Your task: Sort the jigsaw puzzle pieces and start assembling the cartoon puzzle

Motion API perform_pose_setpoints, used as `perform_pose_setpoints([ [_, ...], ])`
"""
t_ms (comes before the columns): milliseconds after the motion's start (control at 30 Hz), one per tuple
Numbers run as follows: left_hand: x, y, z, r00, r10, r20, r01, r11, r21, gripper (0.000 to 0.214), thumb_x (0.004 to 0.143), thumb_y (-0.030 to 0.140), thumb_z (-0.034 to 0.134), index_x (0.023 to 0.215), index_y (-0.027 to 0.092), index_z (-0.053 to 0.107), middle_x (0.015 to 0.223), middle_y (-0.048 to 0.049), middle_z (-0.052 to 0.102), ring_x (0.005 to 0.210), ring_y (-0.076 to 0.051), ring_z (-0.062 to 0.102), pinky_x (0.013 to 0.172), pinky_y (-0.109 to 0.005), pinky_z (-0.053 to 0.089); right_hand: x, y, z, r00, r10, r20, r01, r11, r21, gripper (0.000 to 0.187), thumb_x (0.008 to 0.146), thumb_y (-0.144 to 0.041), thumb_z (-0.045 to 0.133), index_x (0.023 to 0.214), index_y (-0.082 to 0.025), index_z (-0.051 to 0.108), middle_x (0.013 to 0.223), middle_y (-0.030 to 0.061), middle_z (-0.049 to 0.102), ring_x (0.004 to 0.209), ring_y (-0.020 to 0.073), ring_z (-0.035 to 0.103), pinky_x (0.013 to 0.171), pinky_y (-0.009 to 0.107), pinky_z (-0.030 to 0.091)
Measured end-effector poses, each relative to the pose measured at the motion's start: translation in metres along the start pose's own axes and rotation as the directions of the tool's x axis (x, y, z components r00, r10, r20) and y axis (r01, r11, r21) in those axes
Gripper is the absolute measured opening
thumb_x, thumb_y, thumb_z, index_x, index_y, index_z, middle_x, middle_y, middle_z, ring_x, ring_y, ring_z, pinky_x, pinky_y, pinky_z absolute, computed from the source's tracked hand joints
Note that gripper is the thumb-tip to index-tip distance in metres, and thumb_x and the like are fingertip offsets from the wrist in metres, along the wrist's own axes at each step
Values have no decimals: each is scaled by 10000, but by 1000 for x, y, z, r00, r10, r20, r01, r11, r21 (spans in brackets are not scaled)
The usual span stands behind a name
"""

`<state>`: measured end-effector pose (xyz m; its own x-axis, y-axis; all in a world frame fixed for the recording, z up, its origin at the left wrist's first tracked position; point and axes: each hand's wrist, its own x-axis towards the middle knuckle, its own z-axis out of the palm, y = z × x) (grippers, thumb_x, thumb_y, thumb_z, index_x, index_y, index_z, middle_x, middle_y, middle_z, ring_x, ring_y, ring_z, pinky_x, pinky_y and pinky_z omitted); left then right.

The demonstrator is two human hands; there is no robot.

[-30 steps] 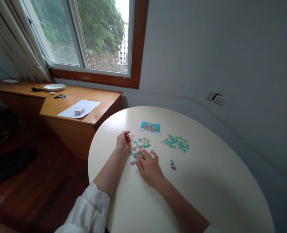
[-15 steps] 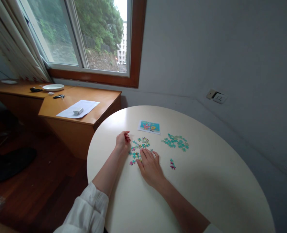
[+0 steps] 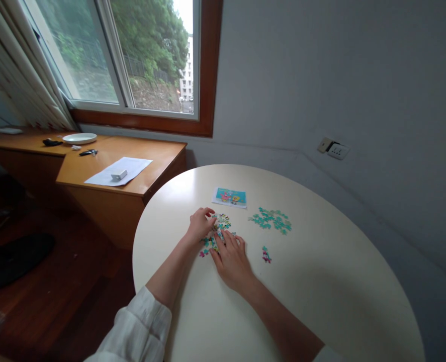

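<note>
A loose pile of jigsaw puzzle pieces [image 3: 224, 219] in teal, yellow and pink lies on the round white table [image 3: 215, 322]. Over the pile's left side reaches my left hand [image 3: 200, 224], its fingers bent and apart, with no piece visible in them. My right hand [image 3: 233, 260] rests palm down at the near right of the pile, fingers spread over some pieces and hiding them. Right of it lies a small joined cluster of pink and teal pieces [image 3: 266, 255]. Farther back is a spread of mostly teal pieces [image 3: 271, 219].
A picture card [image 3: 229, 197] with cartoon figures lies behind the pile. To the left, a wooden desk [image 3: 162, 156] holds a paper sheet [image 3: 132, 166], a small white box [image 3: 119, 175] and a white plate [image 3: 80, 138]. A wall with a socket [image 3: 338, 151] stands behind.
My left hand has moved right from beside the pile to over its pieces, and its fingers have opened out. My right hand stays nearly in place. The view has shifted slightly.
</note>
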<state>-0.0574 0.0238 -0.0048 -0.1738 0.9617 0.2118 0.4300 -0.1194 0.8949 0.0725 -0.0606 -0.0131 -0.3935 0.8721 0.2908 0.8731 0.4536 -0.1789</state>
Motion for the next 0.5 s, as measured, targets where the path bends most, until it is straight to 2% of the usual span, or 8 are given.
perform_pose_setpoints([
  [133,-4,-7,5,992,83,90,-100,974,202,318,584,204,700,897,257,690,898,-58,584,938,-258,497,897,-386,313,0,-1,0,1000,-8,-15,8,1000,9,379,901,-338,375,1209,-165,511,1298,141,489,1222,252,388,997,452,250],
  [233,-4,-12,6,982,113,148,-150,951,270,367,619,207,683,981,268,674,975,-75,573,988,-273,468,919,-398,291,0,-1,-1,1000,-9,-17,9,1000,11,376,896,-330,383,1207,-162,511,1295,141,490,1217,251,391,997,450,251],
  [367,-3,-17,6,982,134,130,-166,948,271,295,662,190,645,948,254,683,960,-85,572,968,-269,481,910,-391,303,-1,0,-2,1000,-3,-15,3,1000,2,380,895,-330,385,1213,-161,506,1290,142,494,1220,252,387,1001,450,242],
  [500,-1,-19,5,988,118,99,-135,973,188,267,642,151,635,881,254,695,908,-73,585,954,-260,497,913,-373,322,-2,2,-2,1000,-3,-26,3,1000,-9,375,893,-326,388,1215,-169,502,1288,142,496,1220,250,389,991,451,251],
])
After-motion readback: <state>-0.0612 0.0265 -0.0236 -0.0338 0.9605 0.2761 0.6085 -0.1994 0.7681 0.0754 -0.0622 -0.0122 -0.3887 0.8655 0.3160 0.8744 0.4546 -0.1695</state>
